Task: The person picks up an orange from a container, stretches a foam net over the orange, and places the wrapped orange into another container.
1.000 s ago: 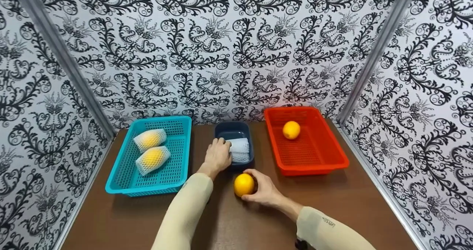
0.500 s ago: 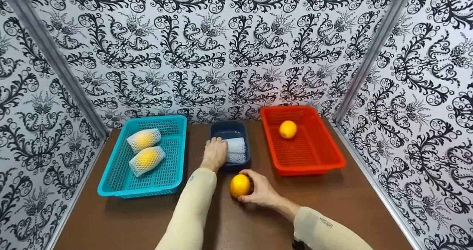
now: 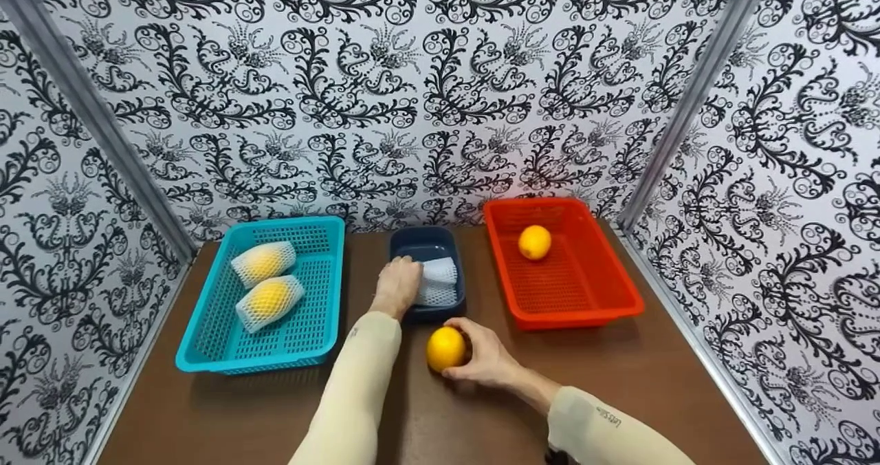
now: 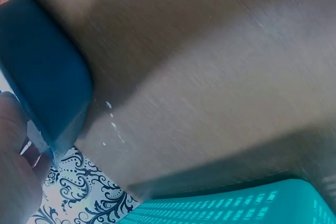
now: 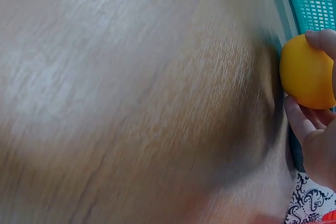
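Note:
My left hand (image 3: pixel 400 280) reaches over the near-left rim of a small dark blue bin (image 3: pixel 425 233), its fingers curled at the white foam net sleeves (image 3: pixel 438 280) inside. In the left wrist view the bin's outer wall (image 4: pixel 44 66) hides most of those fingertips. Just in front of the bin, my right hand (image 3: pixel 487 353) grips an orange (image 3: pixel 445 349) from its right side, thumb nearest me. The right wrist view has the same orange (image 5: pixel 304 74) between thumb and fingers (image 5: pixel 298 119), close above the brown table.
To the left stands a turquoise basket (image 3: pixel 328 327) with two net-wrapped oranges (image 3: pixel 267 298). At the right is a red basket (image 3: pixel 574 314) holding one bare orange (image 3: pixel 535 243). Patterned panels (image 3: pixel 385 107) enclose the brown table (image 3: pixel 481 424) at the back and sides.
The net sleeves under my left fingers have shifted and look more rumpled. My right hand keeps hold of the orange in nearly the same place. The head view has turned slightly.

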Motion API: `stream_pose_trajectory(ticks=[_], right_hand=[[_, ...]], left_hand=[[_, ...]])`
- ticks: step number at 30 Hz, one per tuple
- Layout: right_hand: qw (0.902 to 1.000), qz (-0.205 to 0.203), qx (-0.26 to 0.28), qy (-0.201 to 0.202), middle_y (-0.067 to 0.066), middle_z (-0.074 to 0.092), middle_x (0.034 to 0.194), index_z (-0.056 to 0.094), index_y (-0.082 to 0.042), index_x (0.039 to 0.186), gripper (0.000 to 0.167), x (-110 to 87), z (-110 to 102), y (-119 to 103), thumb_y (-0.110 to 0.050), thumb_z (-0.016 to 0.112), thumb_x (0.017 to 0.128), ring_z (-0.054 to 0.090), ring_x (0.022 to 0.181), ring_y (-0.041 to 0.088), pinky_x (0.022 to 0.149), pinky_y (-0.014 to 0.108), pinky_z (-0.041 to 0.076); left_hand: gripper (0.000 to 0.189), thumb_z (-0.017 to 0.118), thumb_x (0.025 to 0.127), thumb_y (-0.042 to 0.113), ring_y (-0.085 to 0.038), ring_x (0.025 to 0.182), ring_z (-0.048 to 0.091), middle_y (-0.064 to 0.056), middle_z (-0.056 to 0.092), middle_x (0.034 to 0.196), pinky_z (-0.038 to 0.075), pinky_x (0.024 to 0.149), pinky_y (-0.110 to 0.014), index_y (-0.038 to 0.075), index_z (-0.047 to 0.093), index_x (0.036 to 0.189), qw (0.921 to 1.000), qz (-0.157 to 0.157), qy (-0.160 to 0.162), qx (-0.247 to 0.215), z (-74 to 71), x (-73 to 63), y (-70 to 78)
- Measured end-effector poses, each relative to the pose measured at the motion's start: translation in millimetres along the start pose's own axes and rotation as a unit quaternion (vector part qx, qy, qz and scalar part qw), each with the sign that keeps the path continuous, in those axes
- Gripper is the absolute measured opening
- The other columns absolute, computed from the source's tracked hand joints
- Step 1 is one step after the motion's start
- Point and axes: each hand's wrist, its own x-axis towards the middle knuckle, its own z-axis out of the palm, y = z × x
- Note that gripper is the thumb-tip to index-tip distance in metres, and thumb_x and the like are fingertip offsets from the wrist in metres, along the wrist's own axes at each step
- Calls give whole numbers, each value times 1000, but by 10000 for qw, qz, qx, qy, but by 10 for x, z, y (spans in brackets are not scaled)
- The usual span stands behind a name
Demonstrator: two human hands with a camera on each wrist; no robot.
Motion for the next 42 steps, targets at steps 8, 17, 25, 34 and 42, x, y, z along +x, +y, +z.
stream_pose_trajectory(ticks=[8, 17, 25, 34, 42], right_hand=[[10000, 29, 13, 14, 9, 76, 138, 64, -9, 145, 82, -7, 8, 14, -32, 101, 76, 72, 121, 26, 112, 44, 59], [10000, -28, 20, 61, 11, 75, 138, 63, -6, 146, 83, -12, 25, 3, -29, 101, 76, 72, 121, 28, 113, 48, 59], [9998, -111, -147, 15, 13, 75, 141, 61, -4, 150, 87, -26, 17, -8, -30, 101, 76, 73, 123, 31, 114, 50, 59], [9999, 19, 144, -24, 23, 70, 151, 60, 2, 155, 85, -12, -107, -43, -34, 96, 87, 72, 132, 39, 119, 57, 57], [9952, -121, -182, 950, 18, 80, 134, 75, 0, 136, 44, 96, -349, -235, -29, 82, 103, 75, 127, 41, 116, 59, 57]], left_hand=[[24, 56, 106, 2, -41, 104, 75, -21, 77, 107, 68, 87, -56, 2, 79, 108, 9970, -95, 405, -650, -303, -17, 11], [12, 68, 94, -4, -41, 99, 74, -17, 76, 102, 66, 82, -54, 5, 73, 99, 9867, -229, 1339, -887, -605, 1, -115], [12, 73, 96, -4, -39, 101, 73, -14, 74, 101, 64, 87, -52, 7, 73, 100, 9875, 36, 1142, -1082, -943, -75, -103], [17, 71, 103, 7, -41, 101, 77, -17, 79, 107, 64, 93, -55, 5, 82, 116, 9752, 109, 820, -2051, -1096, -294, -62], [16, 73, 103, 9, -38, 98, 77, -19, 80, 104, 64, 92, -55, 4, 84, 114, 9486, -164, 637, -3096, -1187, -551, -10]])
